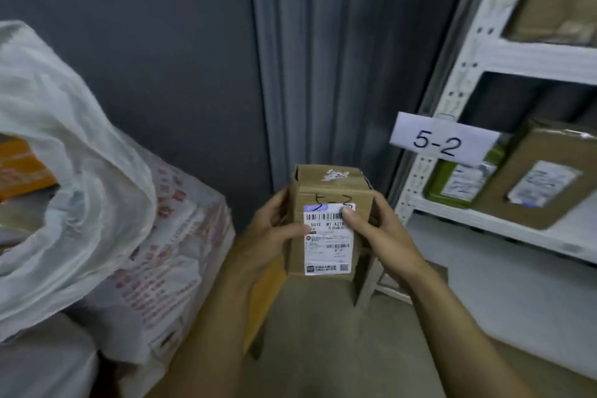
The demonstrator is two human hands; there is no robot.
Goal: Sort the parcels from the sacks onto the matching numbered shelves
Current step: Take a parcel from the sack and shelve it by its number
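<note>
Left hand [271, 236] and right hand [381, 233] gripping labelled parcel [328, 249]; white sack [80, 171] holding orange parcel [19, 168], 5-2 shelf [468, 220] holding boxes [542, 181].

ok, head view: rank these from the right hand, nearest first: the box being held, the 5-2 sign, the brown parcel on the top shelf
1. box: centre, gripped by the right hand.
2. 5-2 sign: up and to the right.
3. brown parcel: far upper right, highest up.

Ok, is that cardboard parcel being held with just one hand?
No, the left hand and the right hand both grip the cardboard parcel, one on each side with thumbs on its label.
</note>
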